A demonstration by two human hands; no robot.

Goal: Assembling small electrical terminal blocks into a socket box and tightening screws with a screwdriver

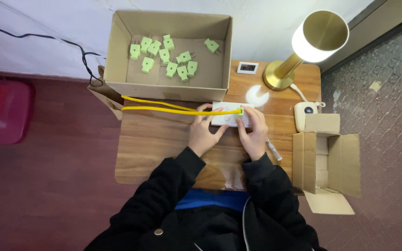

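My left hand [204,133] rests on the left end of a white power strip [226,119] lying on the wooden table [164,144]. At the strip's right end, my right hand [254,133] pinches a small green plug [241,111]. A yellow cable [164,108] runs from that plug leftward over the table's left edge. A large open cardboard box [117,51] at the back holds several loose green plugs [166,58].
A lit brass table lamp [319,35] stands at the back right beside a small white display [247,68]. A white device [304,111] and an open cardboard box [345,158] sit at the right edge. A clear tube [273,148] lies near my right wrist. A red bin [1,109] is on the floor, left.
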